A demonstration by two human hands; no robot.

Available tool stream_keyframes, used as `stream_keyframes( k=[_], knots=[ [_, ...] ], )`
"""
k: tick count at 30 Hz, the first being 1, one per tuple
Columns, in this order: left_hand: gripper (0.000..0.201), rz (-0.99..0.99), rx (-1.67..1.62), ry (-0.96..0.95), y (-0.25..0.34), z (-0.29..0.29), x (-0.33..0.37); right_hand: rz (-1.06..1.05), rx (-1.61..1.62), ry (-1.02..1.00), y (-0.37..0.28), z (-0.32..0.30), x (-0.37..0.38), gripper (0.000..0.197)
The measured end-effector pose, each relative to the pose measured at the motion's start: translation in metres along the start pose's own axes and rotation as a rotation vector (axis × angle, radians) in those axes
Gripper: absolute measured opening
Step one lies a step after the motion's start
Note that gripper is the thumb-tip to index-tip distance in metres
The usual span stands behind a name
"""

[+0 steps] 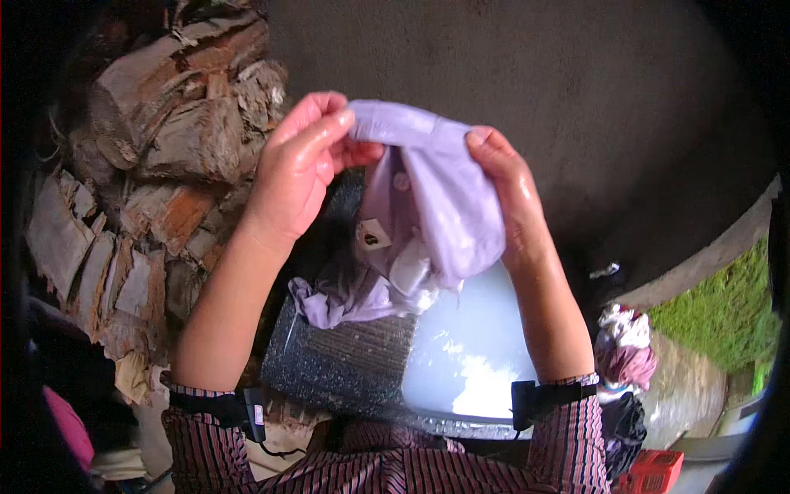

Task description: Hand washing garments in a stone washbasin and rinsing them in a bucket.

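A wet lavender garment (461,193), seemingly a shirt with a button and a small pale label, hangs stretched between my hands. My left hand (300,160) pinches the left end of its folded band between thumb and fingers. On the other end, my right hand (512,185) grips the cloth, thumb in front and fingers mostly hidden behind it. The lower folds, with a whitish wet part among them, droop onto the ribbed washboard (354,358) of a dark speckled wash sink (284,354). Beside the ribs, cloudy water (473,346) fills the basin.
Stacked split wood and bark (185,123) rise along the left. A dark wall (527,66) stands behind the sink. To the right lie white and pink clothes (625,346), dark cloth (623,432) and a red plastic basket (654,471); grass (724,305) grows beyond.
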State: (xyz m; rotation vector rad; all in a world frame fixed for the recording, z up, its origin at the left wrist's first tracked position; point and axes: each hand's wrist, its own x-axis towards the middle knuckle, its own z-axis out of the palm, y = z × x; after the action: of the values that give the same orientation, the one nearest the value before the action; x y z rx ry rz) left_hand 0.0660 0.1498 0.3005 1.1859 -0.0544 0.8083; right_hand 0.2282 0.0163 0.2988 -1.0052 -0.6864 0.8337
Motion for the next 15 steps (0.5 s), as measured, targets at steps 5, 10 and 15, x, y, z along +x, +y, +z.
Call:
stream_keyframes(
  k=[5, 10, 15],
  knots=[
    [0.059, 0.407, 0.643, 0.07, -0.014, 0.015, -0.025, 0.22, 0.269, 0.007, -0.037, 0.018, 0.011, 0.023],
    [0.067, 0.522, 1.206, 0.059, -0.072, 0.022, -0.043, 0.158, 0.105, 0.067, 0.017, 0.034, 0.034, 0.016],
    [0.013, -0.17, 0.148, 0.328, -0.087, -0.026, -0.005, 0.171, 0.243, 0.006, 0.079, -0.029, 0.042, 0.03]
  ],
)
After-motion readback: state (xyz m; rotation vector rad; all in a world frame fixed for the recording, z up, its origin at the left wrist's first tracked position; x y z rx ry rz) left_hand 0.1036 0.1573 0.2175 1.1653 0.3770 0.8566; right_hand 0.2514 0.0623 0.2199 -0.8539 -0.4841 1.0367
